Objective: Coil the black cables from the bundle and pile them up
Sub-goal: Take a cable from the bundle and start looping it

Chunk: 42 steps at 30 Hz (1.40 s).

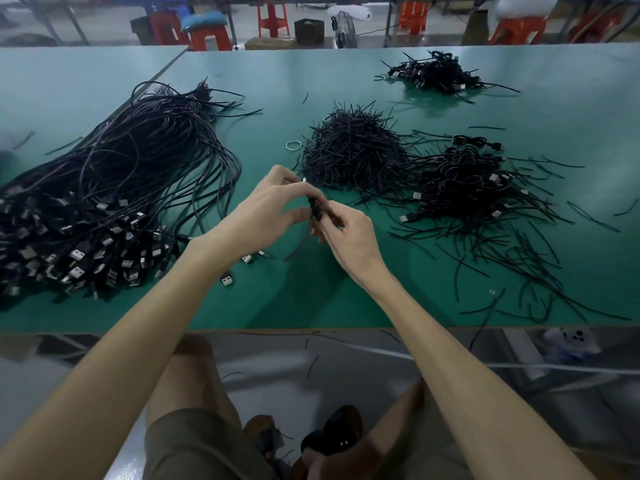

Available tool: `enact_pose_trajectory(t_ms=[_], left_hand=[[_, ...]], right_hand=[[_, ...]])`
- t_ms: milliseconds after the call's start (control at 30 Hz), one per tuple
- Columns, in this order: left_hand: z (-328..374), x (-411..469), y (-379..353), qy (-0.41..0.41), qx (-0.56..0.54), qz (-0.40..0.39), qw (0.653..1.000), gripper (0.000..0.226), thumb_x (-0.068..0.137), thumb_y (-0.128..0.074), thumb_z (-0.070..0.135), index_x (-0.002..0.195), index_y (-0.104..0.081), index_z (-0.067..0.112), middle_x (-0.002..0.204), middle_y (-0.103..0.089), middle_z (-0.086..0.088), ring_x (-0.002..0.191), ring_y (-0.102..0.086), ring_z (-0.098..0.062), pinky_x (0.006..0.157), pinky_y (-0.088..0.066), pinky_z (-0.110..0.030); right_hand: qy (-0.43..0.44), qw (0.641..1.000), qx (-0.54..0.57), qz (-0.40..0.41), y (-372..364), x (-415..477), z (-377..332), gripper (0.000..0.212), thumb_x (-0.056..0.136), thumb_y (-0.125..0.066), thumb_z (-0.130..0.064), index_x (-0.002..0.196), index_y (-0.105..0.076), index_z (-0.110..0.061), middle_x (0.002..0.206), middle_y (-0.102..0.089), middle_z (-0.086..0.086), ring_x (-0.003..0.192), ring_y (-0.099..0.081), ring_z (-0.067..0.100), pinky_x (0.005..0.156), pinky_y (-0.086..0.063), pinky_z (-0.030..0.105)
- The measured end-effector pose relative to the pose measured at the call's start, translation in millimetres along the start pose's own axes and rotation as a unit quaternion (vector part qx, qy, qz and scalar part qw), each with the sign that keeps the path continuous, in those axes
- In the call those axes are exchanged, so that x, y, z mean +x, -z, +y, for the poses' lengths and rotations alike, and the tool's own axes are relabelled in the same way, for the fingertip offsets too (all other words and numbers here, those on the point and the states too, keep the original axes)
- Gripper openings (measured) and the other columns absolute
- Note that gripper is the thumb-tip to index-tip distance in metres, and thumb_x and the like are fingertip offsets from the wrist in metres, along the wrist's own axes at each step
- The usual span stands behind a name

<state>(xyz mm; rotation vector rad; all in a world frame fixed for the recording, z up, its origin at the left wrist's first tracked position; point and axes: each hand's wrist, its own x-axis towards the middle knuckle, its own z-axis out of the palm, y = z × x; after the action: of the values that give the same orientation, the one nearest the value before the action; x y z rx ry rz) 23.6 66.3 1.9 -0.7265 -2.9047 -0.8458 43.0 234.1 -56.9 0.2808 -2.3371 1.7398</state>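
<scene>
A big bundle of long black USB cables [114, 188] lies on the left of the green table [277, 299], its metal plugs bunched toward the near edge. Between my hands, above the table's middle, is a small coiled black cable [316, 210]. My left hand [266, 213] pinches it from the left with curled fingers. My right hand [346, 233] grips it from the right, and loose black ends hang below it. A pile of coiled cables [464, 185] lies to the right. Another such pile [436, 74] sits far back right.
A heap of short black twist ties [349, 150] sits just beyond my hands, with a rubber band [293, 145] to its left. Loose ties scatter over the right side [519, 258]. Stray USB plugs [227, 280] lie near the front edge. Red stools [211, 38] stand behind the table.
</scene>
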Motion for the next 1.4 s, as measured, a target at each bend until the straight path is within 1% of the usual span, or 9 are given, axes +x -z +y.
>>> enact_pose_trajectory(t_ms=[100, 300, 467, 633, 733, 967, 1200, 1300, 1400], left_hand=[[-4.6, 0.9, -6.4, -0.017, 0.052, 0.031, 0.998, 0.019, 0.096, -0.066, 0.032, 0.115, -0.067, 0.026, 0.154, -0.036, 0.000, 0.137, -0.039, -0.023, 0.112, -0.035, -0.040], [0.5, 2.9, -11.3, 0.055, 0.037, 0.036, 0.997, 0.017, 0.101, -0.055, 0.045, 0.103, -0.062, 0.029, 0.091, -0.066, 0.009, 0.081, -0.060, -0.016, 0.064, -0.040, -0.031], [15.1, 0.2, -14.6, 0.113, -0.013, 0.053, 0.992, 0.018, 0.103, -0.052, 0.041, 0.104, -0.057, 0.024, 0.081, -0.072, 0.008, 0.069, -0.067, -0.019, 0.062, -0.057, -0.039], [15.5, 2.1, -11.3, 0.117, -0.107, 0.054, 0.986, 0.022, 0.108, -0.040, 0.020, 0.120, -0.057, 0.014, 0.069, -0.071, 0.003, 0.060, -0.067, -0.006, 0.050, -0.042, -0.013], [12.2, -0.4, -5.2, 0.064, -0.109, 0.017, 0.992, 0.031, 0.106, -0.037, 0.002, 0.122, -0.062, 0.009, 0.072, -0.072, 0.004, 0.066, -0.068, -0.011, 0.055, -0.041, -0.011], [5.8, -0.7, -8.5, 0.002, -0.024, 0.002, 1.000, 0.040, 0.097, -0.052, -0.007, 0.124, -0.065, 0.019, 0.097, -0.060, 0.000, 0.083, -0.057, -0.009, 0.079, -0.045, -0.018], [0.1, -1.8, -10.7, -0.094, 0.069, 0.012, 0.993, 0.048, 0.097, -0.057, -0.004, 0.139, -0.058, 0.019, 0.159, -0.038, 0.007, 0.145, -0.036, -0.017, 0.116, -0.036, -0.039], [-0.4, -5.9, -11.7, -0.109, 0.103, -0.009, 0.989, 0.071, 0.089, -0.047, -0.017, 0.150, -0.046, 0.019, 0.161, -0.037, 0.008, 0.151, -0.026, -0.012, 0.119, -0.029, -0.033], [-1.9, -8.3, -11.5, -0.131, 0.180, 0.048, 0.974, 0.064, 0.082, -0.055, -0.015, 0.138, -0.056, 0.017, 0.143, -0.055, 0.002, 0.140, -0.044, -0.019, 0.118, -0.025, -0.036]], right_hand=[[-0.007, 1.000, 0.002, -0.010, -0.1, 0.2, 1.3, 0.023, 0.099, -0.057, -0.015, 0.079, -0.068, -0.012, 0.075, -0.070, 0.010, 0.074, -0.065, 0.034, 0.069, -0.053, 0.052], [-0.030, 0.999, -0.014, -0.002, -3.5, 1.0, 1.3, 0.027, 0.098, -0.057, -0.017, 0.073, -0.068, -0.010, 0.073, -0.069, 0.013, 0.071, -0.063, 0.037, 0.067, -0.052, 0.051], [-0.033, 0.999, -0.016, 0.004, -0.6, 1.6, 1.8, 0.026, 0.097, -0.055, -0.015, 0.074, -0.066, -0.014, 0.069, -0.068, 0.006, 0.070, -0.061, 0.036, 0.064, -0.052, 0.048], [-0.018, 1.000, -0.017, -0.005, -0.2, 1.2, 2.5, 0.028, 0.099, -0.057, -0.016, 0.076, -0.067, -0.028, 0.064, -0.066, -0.014, 0.059, -0.058, 0.009, 0.056, -0.047, 0.029], [-0.021, 1.000, -0.007, -0.006, 0.7, 0.8, 0.8, 0.027, 0.100, -0.057, -0.015, 0.078, -0.068, -0.028, 0.063, -0.065, -0.018, 0.059, -0.057, 0.004, 0.059, -0.045, 0.021], [-0.030, 0.999, 0.006, -0.010, 1.3, 0.4, 1.9, 0.023, 0.099, -0.055, -0.013, 0.081, -0.069, -0.012, 0.073, -0.069, 0.010, 0.070, -0.062, 0.032, 0.069, -0.052, 0.047], [-0.026, 0.999, 0.016, -0.011, -0.4, 2.3, 5.1, 0.023, 0.101, -0.054, -0.015, 0.085, -0.069, -0.011, 0.073, -0.070, 0.004, 0.066, -0.062, 0.016, 0.072, -0.054, 0.046], [-0.002, 1.000, 0.013, -0.015, -1.3, 2.2, 5.6, 0.024, 0.102, -0.056, -0.020, 0.083, -0.070, -0.014, 0.070, -0.069, -0.006, 0.067, -0.062, 0.012, 0.069, -0.053, 0.039], [0.011, 0.999, 0.019, -0.025, -2.3, 3.0, 7.4, 0.023, 0.102, -0.056, -0.022, 0.085, -0.071, -0.014, 0.072, -0.070, -0.003, 0.069, -0.063, 0.018, 0.070, -0.052, 0.041]])
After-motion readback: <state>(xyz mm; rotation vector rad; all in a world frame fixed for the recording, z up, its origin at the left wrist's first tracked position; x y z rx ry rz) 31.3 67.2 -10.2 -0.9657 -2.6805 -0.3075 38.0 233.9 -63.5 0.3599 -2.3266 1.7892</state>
